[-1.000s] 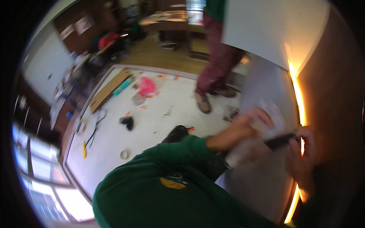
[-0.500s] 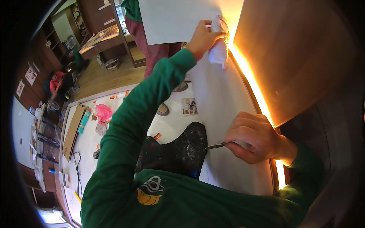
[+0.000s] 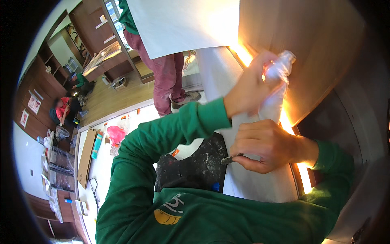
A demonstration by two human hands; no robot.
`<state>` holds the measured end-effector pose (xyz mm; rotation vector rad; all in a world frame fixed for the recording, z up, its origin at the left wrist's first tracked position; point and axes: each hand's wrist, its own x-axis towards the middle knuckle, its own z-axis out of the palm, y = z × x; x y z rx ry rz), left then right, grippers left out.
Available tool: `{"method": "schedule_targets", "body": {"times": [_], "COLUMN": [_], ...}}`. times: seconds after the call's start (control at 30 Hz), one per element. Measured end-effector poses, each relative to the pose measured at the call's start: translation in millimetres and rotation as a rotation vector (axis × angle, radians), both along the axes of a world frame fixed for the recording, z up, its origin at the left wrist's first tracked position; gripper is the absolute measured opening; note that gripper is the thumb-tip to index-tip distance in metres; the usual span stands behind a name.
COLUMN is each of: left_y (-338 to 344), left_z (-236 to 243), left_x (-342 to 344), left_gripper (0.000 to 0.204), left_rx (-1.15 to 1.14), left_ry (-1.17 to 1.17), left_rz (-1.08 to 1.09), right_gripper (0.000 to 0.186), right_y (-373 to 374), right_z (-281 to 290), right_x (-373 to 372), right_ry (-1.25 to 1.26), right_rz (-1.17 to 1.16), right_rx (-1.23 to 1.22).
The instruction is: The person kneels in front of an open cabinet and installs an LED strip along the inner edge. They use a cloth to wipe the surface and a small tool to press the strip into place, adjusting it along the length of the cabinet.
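Note:
My left hand, smeared by motion, grips a bunched white cloth in front of the brown panel and the glowing light strip. Below it, my right hand is closed, thumb against fingers, around a thin dark metal tool. The tool's flat end sticks out to the left over my dark, paint-spotted trousers; its other end is hidden in the hand. Under both hands runs a long pale ledge beside the light strip.
A large white panel stands ahead, with a person in maroon trousers behind it. On the white floor lie a cardboard strip, a teal roll and a pink bag. Another person in red sits at the far left.
My left hand has swung right and down with the cloth, from beside the white panel to the brown panel. My right hand has shifted slightly left, still holding the tool. The view has turned somewhat.

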<state>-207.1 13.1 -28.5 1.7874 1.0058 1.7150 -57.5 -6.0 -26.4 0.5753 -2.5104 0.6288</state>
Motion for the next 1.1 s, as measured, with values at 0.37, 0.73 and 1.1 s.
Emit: {"method": "schedule_targets", "body": {"times": [0.37,0.73,1.1], "left_y": [41,26,38], "left_z": [60,-21,106], "left_x": [-10,-16,37], "left_gripper": [0.038,0.039,0.033], "left_rx": [0.5,0.645,0.739], "left_ry": [0.212,0.781,0.172], "left_rz": [0.327,-0.006,0.422], "right_gripper": [0.014,0.012,0.021], "right_y": [-3,-1,-4], "right_z": [-5,-2,10], "right_x": [2,4,-2], "right_ry": [0.022,0.004,-0.002], "right_rz": [0.005,-0.005,-0.018], "right_rx": [0.036,0.097,0.123]}}
